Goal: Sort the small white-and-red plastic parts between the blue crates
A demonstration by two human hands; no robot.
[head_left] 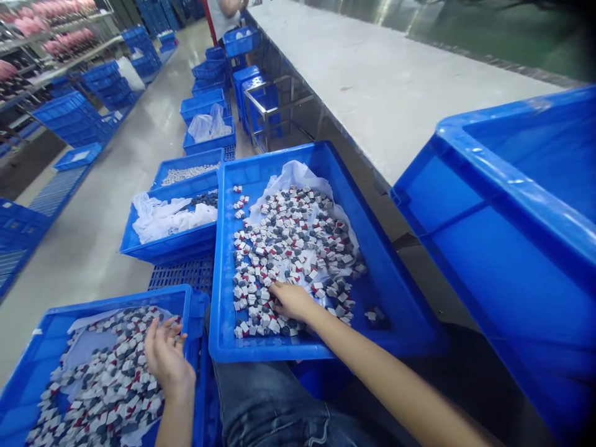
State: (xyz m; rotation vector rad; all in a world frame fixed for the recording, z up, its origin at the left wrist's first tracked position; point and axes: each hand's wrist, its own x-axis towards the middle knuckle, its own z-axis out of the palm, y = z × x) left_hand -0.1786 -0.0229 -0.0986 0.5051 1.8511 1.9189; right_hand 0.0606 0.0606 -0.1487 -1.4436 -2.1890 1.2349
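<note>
My right hand [294, 302] reaches into a large blue tray [395, 292] across my lap. Its fingers curl down into a pile of small white, dark grey and red plastic pieces [293, 230]; whatever lies between the fingertips is hidden. The pile rests partly on a clear plastic bag [293, 172]. To the left, my left hand [168, 357] hovers palm up over the right side of another blue tray [32, 354], fingers loosely bent and apart. That tray is heaped with similar small pieces [109, 385] on a plastic liner.
At right a large blue bin [493, 242] stands tilted beside a long white table [372, 74]. Ahead, blue crates with white plastic bags [179, 217] line the floor. A metal-framed stool [274, 108] sits by the table. Another person [226, 15] is at the far end.
</note>
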